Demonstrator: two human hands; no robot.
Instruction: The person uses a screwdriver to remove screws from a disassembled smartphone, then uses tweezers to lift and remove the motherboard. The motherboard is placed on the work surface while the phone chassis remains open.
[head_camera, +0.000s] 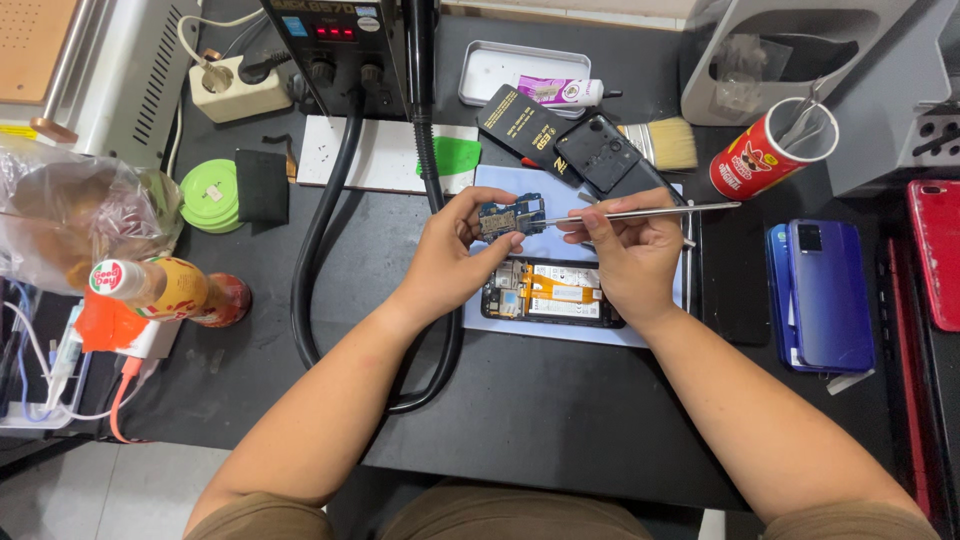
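My left hand (455, 255) pinches a small blue circuit board (512, 216) between thumb and fingers, held just above an opened phone (553, 295) with its insides showing. My right hand (630, 255) grips metal tweezers (650, 211); their tips point left and touch the board's right edge. The opened phone lies on a pale blue mat (570, 335) under both hands.
A black hose (318, 240) loops across the black bench from a rework station (335, 45) at the back. A brush (665, 142), a black phone back (598, 152), a red can (765, 155), blue phones (825, 290), a bottle (165, 290) and green tape (210, 195) surround the work area.
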